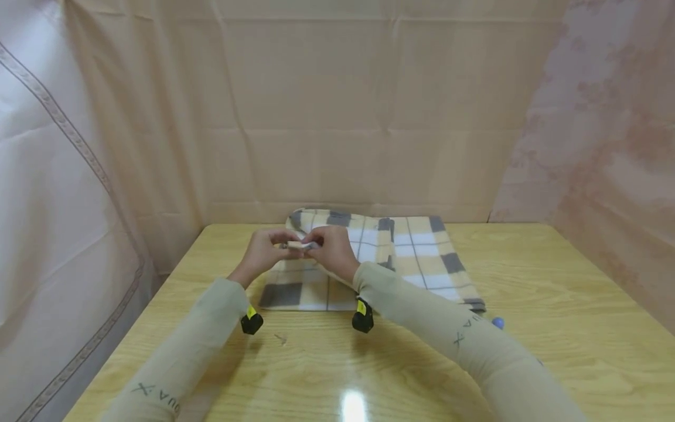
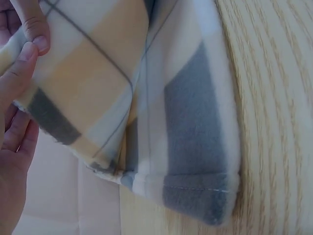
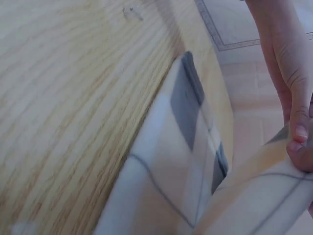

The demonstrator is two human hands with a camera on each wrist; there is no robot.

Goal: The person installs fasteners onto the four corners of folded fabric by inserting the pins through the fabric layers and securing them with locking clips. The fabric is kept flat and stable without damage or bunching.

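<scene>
A fleece blanket (image 1: pixel 416 258), checked in yellow, white and grey, lies folded at the back of the wooden table (image 1: pixel 554 305). Both hands meet over its left part. My left hand (image 1: pixel 262 251) and right hand (image 1: pixel 333 251) each pinch a lifted edge of the blanket between thumb and fingers, their fingertips close together. In the left wrist view the left hand (image 2: pixel 13 142) pinches the blanket (image 2: pixel 146 98), which hangs in a fold over the table. In the right wrist view the right hand's fingers (image 3: pixel 293 98) pinch a raised flap above the flat blanket (image 3: pixel 166 166).
Pale cloth hangs behind and on both sides of the table. A small blue object (image 1: pixel 498 322) lies by the blanket's near right corner, partly behind my right sleeve. A tiny scrap (image 1: pixel 280 338) lies on the wood near the front.
</scene>
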